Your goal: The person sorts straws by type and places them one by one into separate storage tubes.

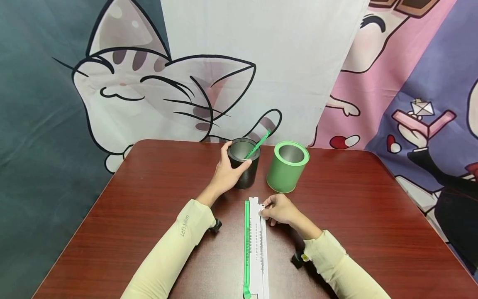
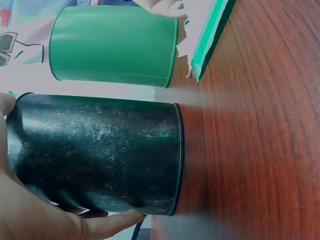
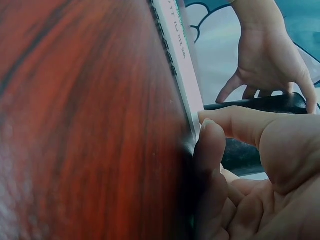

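Note:
My left hand (image 1: 226, 174) grips the black can (image 1: 247, 173) at the back of the table, thumb near its rim and fingers round its far side. A thin green printed strip (image 1: 258, 144), like a wrapped straw, leans in that can. With thumb and forefinger, my right hand (image 1: 280, 209) pinches the far end of a white printed strip (image 1: 263, 253), which looks like a paper-wrapped straw. More white strips (image 1: 254, 236) lie against it on the left, and a long green strip (image 1: 246, 245) runs along their left edge. In the right wrist view, the pinched white strip (image 3: 180, 70) stands edge-on.
A green can (image 1: 287, 168) stands upright just right of the black one. The brown wooden table (image 1: 354, 207) extends to both sides. Behind its back edge hangs a cloth (image 1: 298, 62) printed with cartoon animals.

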Available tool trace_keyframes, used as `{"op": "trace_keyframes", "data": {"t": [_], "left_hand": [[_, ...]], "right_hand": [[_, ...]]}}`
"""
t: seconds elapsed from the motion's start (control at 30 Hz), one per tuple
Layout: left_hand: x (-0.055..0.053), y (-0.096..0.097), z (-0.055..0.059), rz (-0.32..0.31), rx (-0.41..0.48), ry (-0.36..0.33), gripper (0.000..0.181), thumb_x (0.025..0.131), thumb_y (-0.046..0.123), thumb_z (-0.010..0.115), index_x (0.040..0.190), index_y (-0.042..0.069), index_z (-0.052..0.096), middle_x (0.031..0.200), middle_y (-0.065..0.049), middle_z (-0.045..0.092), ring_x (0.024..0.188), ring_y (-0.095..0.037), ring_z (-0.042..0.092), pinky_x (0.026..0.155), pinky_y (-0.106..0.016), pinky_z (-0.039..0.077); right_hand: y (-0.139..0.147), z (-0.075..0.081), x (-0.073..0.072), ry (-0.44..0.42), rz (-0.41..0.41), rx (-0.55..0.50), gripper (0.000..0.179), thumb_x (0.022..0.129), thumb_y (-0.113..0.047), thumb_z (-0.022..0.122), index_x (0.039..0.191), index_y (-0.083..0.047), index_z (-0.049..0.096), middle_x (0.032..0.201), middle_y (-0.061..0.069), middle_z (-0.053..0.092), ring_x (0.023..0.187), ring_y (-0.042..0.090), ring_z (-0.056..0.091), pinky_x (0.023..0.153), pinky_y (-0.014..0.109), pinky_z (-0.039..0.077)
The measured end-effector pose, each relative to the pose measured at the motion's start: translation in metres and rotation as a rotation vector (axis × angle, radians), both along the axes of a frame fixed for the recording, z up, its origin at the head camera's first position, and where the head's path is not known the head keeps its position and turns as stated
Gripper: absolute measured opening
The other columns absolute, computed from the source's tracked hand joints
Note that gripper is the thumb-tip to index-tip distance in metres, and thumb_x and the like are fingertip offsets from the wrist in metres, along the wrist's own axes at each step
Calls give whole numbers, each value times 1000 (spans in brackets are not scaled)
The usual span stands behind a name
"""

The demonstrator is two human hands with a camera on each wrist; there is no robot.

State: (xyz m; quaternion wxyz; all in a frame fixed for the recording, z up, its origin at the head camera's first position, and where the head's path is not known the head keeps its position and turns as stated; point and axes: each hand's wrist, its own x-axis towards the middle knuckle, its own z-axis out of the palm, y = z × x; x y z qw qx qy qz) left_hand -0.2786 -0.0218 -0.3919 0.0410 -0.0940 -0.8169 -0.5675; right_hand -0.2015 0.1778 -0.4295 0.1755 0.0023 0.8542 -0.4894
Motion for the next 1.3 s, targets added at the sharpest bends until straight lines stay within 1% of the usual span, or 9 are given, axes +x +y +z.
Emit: {"op": "trace_keyframes", "data": {"t": [0.13,0.37,0.47,0.57,0.77,0.83,1.13,1.2,1.3], "left_hand": [[0,0,-1,2,0,6,86,74,62,63,141,38,14,127,-3,47,114,-23,47,93,-48,36],[0,0,-2,0,1,10,86,75,61,63,141,37,14,127,-4,46,114,-23,46,93,-48,36],[-1,0,-2,0,0,13,86,75,62,63,141,37,14,127,-4,47,114,-23,47,92,-48,37],[-1,0,-2,-1,1,14,86,74,63,62,141,38,14,127,-4,47,114,-23,47,92,-48,37],[0,1,-1,-5,4,24,87,74,63,62,142,36,14,127,-4,47,113,-23,47,92,-48,37],[0,1,-1,-4,5,28,87,74,63,62,142,36,14,126,-4,47,113,-23,48,92,-48,37],[0,0,-1,-2,-1,26,86,75,63,62,142,37,14,127,-4,46,113,-23,47,92,-47,37],[0,1,-1,-1,-2,27,86,75,63,62,142,37,14,127,-4,46,114,-23,47,92,-47,37],[-1,1,-1,2,1,31,87,75,62,62,142,35,14,128,-4,46,114,-23,47,92,-48,37]], "right_hand": [[0,1,0,-6,0,23,18,74,-9,73,81,-2,58,57,5,59,38,14,53,39,23,37],[-1,3,2,1,8,22,11,75,-8,72,73,-1,63,57,5,58,40,14,53,41,25,42],[-1,5,3,4,24,24,11,77,-9,71,73,-2,64,58,5,58,41,15,54,41,24,40],[0,7,4,9,43,14,11,78,-9,70,74,-1,64,59,5,58,43,15,55,42,24,41],[1,13,5,80,96,15,11,79,-7,68,75,1,63,59,6,57,46,14,54,47,30,46],[0,16,5,102,106,28,10,79,-7,68,75,1,63,59,6,57,46,14,54,47,30,46],[1,34,7,211,136,91,12,80,-13,68,73,-4,64,57,-2,51,53,9,42,49,24,35],[2,37,7,229,145,95,12,81,-13,68,74,-4,64,58,-1,52,53,9,42,49,23,35],[4,41,7,244,153,96,12,81,-13,67,74,-4,65,61,5,56,54,9,44,51,23,37]]}}
